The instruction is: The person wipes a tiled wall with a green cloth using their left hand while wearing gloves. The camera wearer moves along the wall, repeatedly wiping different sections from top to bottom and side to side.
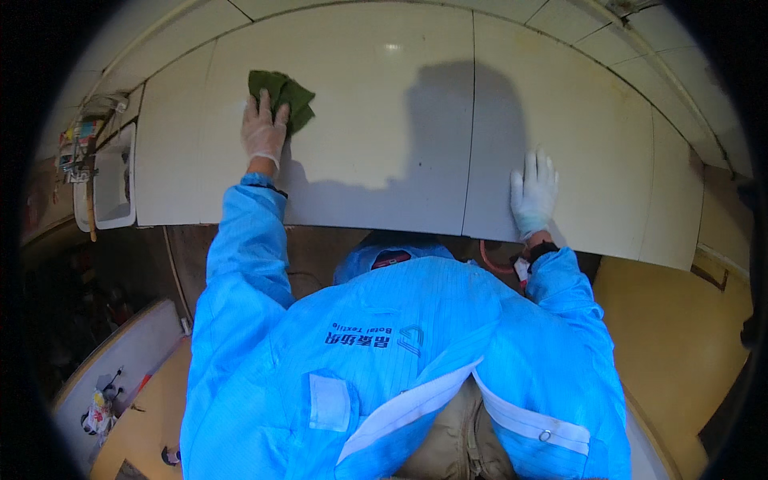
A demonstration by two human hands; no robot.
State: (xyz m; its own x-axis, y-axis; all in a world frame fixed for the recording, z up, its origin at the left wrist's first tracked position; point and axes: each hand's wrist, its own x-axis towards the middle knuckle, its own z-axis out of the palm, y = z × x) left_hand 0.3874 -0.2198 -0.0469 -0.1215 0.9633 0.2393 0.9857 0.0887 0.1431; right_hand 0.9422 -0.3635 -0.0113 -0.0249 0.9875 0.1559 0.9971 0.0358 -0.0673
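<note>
My left hand [263, 129], in a thin clear glove, presses a folded dark green cloth [294, 101] against the pale countertop [360, 132]. The cloth's loose corners spread out beyond my fingers and thumb. Over to the right, my right hand [535, 192] wears a white glove and rests flat near the front edge of the same surface, holding nothing. A dark seam [472, 120] crosses the countertop between the two hands. The shadow of a head and shoulders falls on the surface there.
A white sink [114, 180] adjoins the countertop on the left, with a cluttered rack [81, 150] beside it. Tiled wall [576, 24] and a pipe [666, 66] border the back. Below the front edge, a red hose [493, 259] shows near my right wrist.
</note>
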